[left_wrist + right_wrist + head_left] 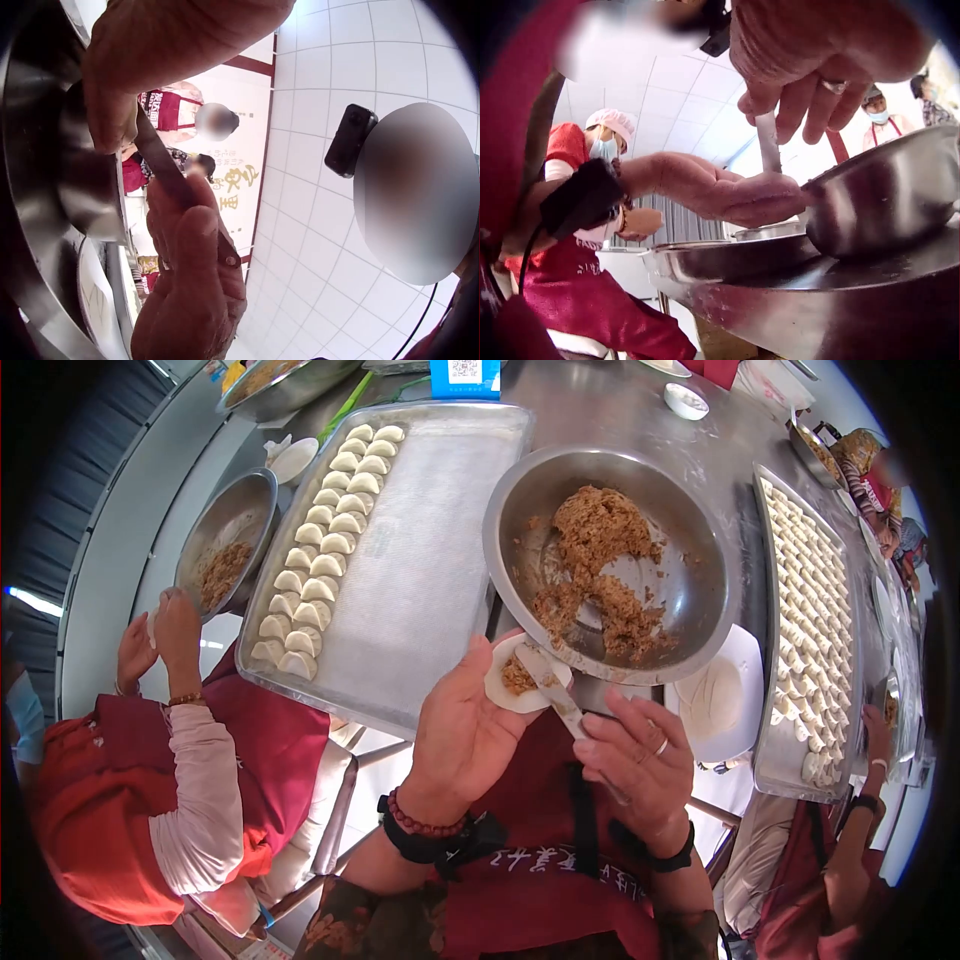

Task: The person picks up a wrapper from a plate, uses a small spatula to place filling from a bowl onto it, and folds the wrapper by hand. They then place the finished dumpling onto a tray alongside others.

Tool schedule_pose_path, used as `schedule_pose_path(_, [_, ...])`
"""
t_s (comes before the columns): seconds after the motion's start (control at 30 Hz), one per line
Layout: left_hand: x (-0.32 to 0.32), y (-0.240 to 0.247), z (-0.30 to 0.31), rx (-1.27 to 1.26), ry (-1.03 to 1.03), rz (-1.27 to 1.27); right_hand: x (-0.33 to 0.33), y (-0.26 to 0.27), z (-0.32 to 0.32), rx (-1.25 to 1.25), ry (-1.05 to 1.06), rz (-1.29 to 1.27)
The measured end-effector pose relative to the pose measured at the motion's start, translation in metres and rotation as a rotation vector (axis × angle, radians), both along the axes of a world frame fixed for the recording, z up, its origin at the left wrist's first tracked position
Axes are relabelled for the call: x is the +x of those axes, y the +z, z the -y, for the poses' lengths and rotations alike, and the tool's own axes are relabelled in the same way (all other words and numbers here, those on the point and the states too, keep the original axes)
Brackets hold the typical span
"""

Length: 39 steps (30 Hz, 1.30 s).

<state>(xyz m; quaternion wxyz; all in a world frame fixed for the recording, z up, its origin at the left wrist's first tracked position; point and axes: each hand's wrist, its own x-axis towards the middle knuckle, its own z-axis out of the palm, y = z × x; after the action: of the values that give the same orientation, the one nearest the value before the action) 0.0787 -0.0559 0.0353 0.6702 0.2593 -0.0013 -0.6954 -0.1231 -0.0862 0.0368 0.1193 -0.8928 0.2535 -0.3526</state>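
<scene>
My left hand lies palm up with a round dumpling wrapper resting on its fingers, which are mostly hidden beneath it. The thumb stands beside the wrapper's edge, not over it. Brown minced filling sits in the wrapper's middle. From the right, my right hand grips a flat, narrow filling spatula, its tip pressed on the filling. In the left wrist view, a rivet shows near the spatula's handle end. Just beyond both hands stands a steel bowl of minced filling.
To the left, a metal tray carries two rows of folded dumplings. A white dish with wrappers lies right of the bowl. Farther right is a tray full of dumplings. A person in red works close on my left.
</scene>
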Motion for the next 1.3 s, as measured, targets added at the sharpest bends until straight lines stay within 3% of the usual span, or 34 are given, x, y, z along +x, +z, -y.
schedule_pose_path(0.13, [0.000, -0.006, -0.003, 0.025, 0.001, 0.013, -0.012, 0.002, -0.007, 0.057, 0.045, 0.002])
schedule_pose_path(0.23, [-0.001, -0.006, -0.002, 0.022, 0.000, 0.016, -0.022, 0.000, -0.007, 0.369, 0.001, 0.279])
schedule_pose_path(0.33, [-0.002, -0.005, 0.000, 0.002, -0.005, -0.001, -0.013, -0.006, -0.003, 0.407, -0.186, 0.415])
schedule_pose_path(0.47, [-0.006, -0.005, 0.005, 0.005, -0.001, 0.011, -0.003, -0.011, 0.002, 0.445, -0.240, 0.408])
schedule_pose_path(0.67, [-0.007, -0.004, 0.005, 0.003, -0.010, -0.028, -0.013, -0.012, -0.001, 0.308, -0.095, 0.289])
schedule_pose_path(0.87, [-0.006, -0.003, 0.000, -0.011, -0.026, 0.001, -0.014, -0.006, -0.012, 0.013, -0.030, -0.004])
schedule_pose_path(1.07, [-0.006, -0.003, -0.001, 0.041, -0.002, 0.001, -0.026, 0.001, -0.018, 0.099, -0.004, 0.053])
schedule_pose_path(1.3, [-0.008, -0.009, -0.006, 0.047, -0.090, 0.059, -0.014, -0.002, -0.016, 0.010, 0.028, 0.018])
